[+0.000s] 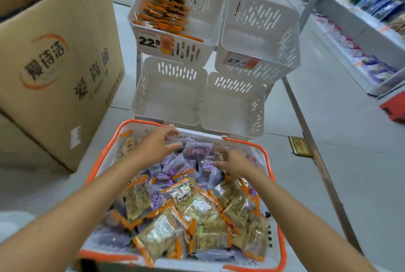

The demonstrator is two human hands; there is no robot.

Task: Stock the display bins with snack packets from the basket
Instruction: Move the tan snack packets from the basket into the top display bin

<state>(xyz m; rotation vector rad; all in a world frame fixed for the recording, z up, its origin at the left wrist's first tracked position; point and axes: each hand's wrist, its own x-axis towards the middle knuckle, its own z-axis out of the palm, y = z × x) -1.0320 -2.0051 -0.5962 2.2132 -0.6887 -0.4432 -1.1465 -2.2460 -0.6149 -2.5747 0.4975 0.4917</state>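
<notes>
A white basket with an orange rim (279, 193) sits in front of me, full of orange-edged snack packets (197, 212) at the near side and purple packets (192, 162) at the far side. My left hand (153, 144) hovers over the basket's far left with fingers spread, holding nothing. Fingers apart, my right hand (234, 162) reaches down to the purple packets. Beyond stand white display bins: the upper left bin (210, 0) holds orange packets (164, 13), while the upper right bin (260, 33) and both lower bins (168, 94) (232, 105) hold nothing.
A large cardboard box (57, 59) with printed characters stands at the left. Price tags (149, 41) hang on the upper bins. Shelves of packaged goods (368, 19) line the right side, past a grey floor aisle. A metal rack leg (315, 151) runs down the right.
</notes>
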